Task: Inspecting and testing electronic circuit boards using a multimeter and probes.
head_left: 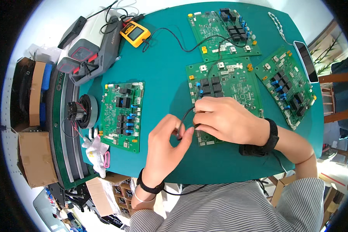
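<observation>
Left hand [165, 146] pinches a dark cable [186, 113]; the right hand [230, 119] has an unclear grip; tugging could scrape the circuit board [239, 92].

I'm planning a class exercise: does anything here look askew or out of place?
The rightmost circuit board sits at a sharper slant than the others, so it looks askew. A black cable also trails untidily across the far board. No spill shows.

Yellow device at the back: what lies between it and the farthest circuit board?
In the head view, a thin black cable curves across the green tabletop between the yellow device and the farthest circuit board.
</observation>
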{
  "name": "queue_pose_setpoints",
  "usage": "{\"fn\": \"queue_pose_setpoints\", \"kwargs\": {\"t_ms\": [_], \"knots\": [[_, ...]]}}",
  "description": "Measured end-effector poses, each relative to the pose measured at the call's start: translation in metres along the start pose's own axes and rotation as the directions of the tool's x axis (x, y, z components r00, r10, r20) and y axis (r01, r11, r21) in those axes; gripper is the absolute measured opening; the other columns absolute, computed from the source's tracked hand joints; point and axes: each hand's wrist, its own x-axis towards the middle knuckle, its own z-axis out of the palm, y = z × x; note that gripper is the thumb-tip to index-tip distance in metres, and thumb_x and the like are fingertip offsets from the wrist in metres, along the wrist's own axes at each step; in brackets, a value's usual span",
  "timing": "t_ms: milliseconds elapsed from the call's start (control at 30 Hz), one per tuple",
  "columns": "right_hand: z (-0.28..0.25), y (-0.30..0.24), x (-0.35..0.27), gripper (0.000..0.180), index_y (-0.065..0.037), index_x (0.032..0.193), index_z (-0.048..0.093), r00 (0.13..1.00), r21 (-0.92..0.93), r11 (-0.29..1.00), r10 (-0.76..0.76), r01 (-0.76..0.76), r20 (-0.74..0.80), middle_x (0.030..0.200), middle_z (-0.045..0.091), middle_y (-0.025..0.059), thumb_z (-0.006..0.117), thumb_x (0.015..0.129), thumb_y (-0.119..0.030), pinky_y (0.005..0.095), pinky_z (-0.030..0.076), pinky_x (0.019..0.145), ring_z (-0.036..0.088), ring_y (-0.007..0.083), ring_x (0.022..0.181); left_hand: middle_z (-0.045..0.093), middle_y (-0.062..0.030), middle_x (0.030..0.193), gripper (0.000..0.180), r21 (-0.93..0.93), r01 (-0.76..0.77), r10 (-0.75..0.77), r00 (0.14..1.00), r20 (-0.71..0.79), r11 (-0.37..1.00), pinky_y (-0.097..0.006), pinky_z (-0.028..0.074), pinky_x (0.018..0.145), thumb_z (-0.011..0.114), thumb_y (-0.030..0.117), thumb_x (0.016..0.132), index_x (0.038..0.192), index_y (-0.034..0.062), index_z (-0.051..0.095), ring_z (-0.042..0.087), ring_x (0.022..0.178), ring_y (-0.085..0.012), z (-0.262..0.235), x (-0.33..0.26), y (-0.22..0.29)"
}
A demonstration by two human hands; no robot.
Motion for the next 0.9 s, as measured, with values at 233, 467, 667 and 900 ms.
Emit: {"fn": "queue_pose_setpoints", "kwargs": {"t_ms": [233,467,667,900], "knots": [[0.004,0.002,0.001,0.014,-0.002,0.087,0.060,0.999,0.009,1.000,0.002,-0.001,-0.048,0.089,0.052,0.0108,0.071,0.085,-0.011,0.0426,0.052,0.068,0.061,0.0297,0.083,0.053,-0.0141,0.072,0.015,0.010,0.153,-0.154,0.986,0.060,0.988,-0.036,0.044,0.057,0.065,0.007,0.096,0.088,-0.0018,0.055,0.054,0.061,-0.0255,0.011,0.006,0.000],[-0.004,-0.004,0.004,0.015,-0.002,0.095,0.058,0.973,0.165,0.962,0.225,-0.215,-0.044,0.093,0.055,0.0136,0.068,0.087,-0.009,0.0452,0.051,0.075,0.061,0.0350,0.088,0.065,-0.0126,0.075,0.013,-0.098,0.175,-0.158,0.975,0.158,0.980,-0.031,0.047,0.063,0.061,0.008,0.100,0.096,-0.0045,0.063,0.060,0.066,-0.0188,0.012,0.006,-0.012],[-0.004,0.023,-0.002,0.014,0.000,0.097,0.057,0.979,0.087,0.989,0.133,-0.120,-0.157,0.098,0.056,0.0163,0.065,0.091,-0.010,0.0457,0.050,0.081,0.059,0.0377,0.094,0.067,-0.0108,0.074,0.007,0.028,0.187,-0.189,0.973,0.130,0.982,-0.030,0.048,0.064,0.063,0.001,0.094,0.092,-0.0050,0.066,0.061,0.066,-0.0146,0.014,0.003,-0.004],[0.005,0.020,-0.001,0.015,0.000,0.096,0.059,0.966,-0.008,0.994,0.108,-0.113,-0.236,0.092,0.056,0.0160,0.066,0.092,-0.013,0.0445,0.049,0.078,0.057,0.0362,0.089,0.058,-0.0078,0.064,0.009,-0.096,0.240,-0.240,0.971,0.008,0.966,-0.028,0.044,0.054,0.063,-0.007,0.080,0.075,-0.0024,0.057,0.055,0.055,-0.0115,0.006,-0.006,-0.008]]}}
